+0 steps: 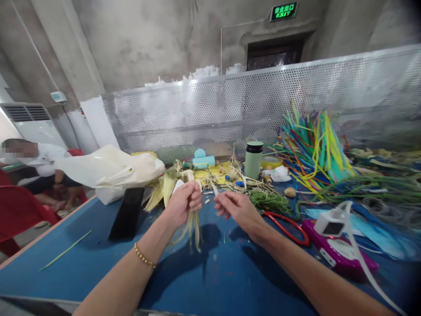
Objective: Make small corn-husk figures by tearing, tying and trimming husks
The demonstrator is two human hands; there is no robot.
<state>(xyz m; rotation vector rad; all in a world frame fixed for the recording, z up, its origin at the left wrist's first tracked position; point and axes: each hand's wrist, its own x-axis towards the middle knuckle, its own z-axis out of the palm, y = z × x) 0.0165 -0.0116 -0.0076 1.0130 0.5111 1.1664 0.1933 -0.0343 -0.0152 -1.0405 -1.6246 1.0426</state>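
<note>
My left hand (184,204) is closed around a bunch of pale dried husk strips (196,230). Their ends hang below the fist, and some stand up above it. To its right, apart from it, my right hand (235,210) pinches a thin pale pointed piece (215,189); whether this is a blade or a strip I cannot tell. Just behind my left hand lie yellowish dry corn husks (169,184). A black phone (127,214) rests on the blue table (210,281) left of my left arm. Small scraps are scattered between the hands.
A white plastic bag (113,169) lies at the left. Behind my hands stands a green bottle (253,161). Coloured strips (324,145), green cord (271,201), red-handled scissors (291,230) and a purple power strip (342,252) fill the right. A person (46,164) sits far left.
</note>
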